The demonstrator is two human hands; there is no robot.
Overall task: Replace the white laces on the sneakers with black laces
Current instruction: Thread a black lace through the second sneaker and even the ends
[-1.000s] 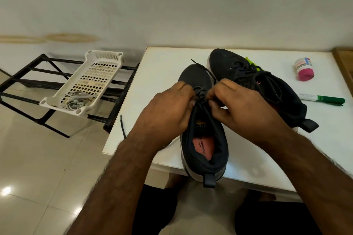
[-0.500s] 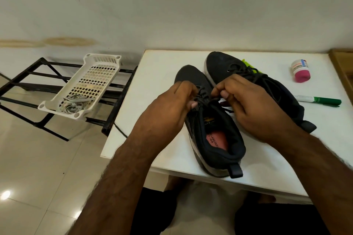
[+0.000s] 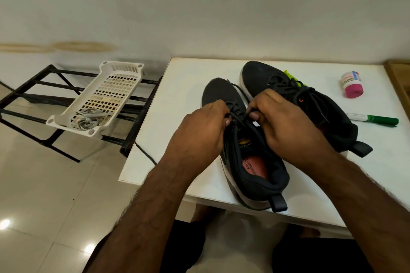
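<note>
Two dark sneakers sit on the white table (image 3: 355, 195). The near sneaker (image 3: 250, 162) points away from me, its heel at the table's front edge. My left hand (image 3: 204, 131) and my right hand (image 3: 286, 124) meet over its eyelets, each pinching the black lace (image 3: 238, 117). One free end of that lace (image 3: 144, 153) hangs off the table's left edge. The far sneaker (image 3: 266, 77) lies behind my right hand, laced in black. White laces (image 3: 88, 121) lie coiled in a white basket.
The white perforated basket (image 3: 115, 86) rests on a black metal rack (image 3: 26, 95) left of the table. A pink-capped bottle (image 3: 352, 84) and a green marker (image 3: 375, 118) lie at the table's right. A wooden edge (image 3: 399, 80) borders the far right.
The near sneaker's heel has swung to the right. Both hands have shifted up along the eyelets and stayed pinched on the black lace.
</note>
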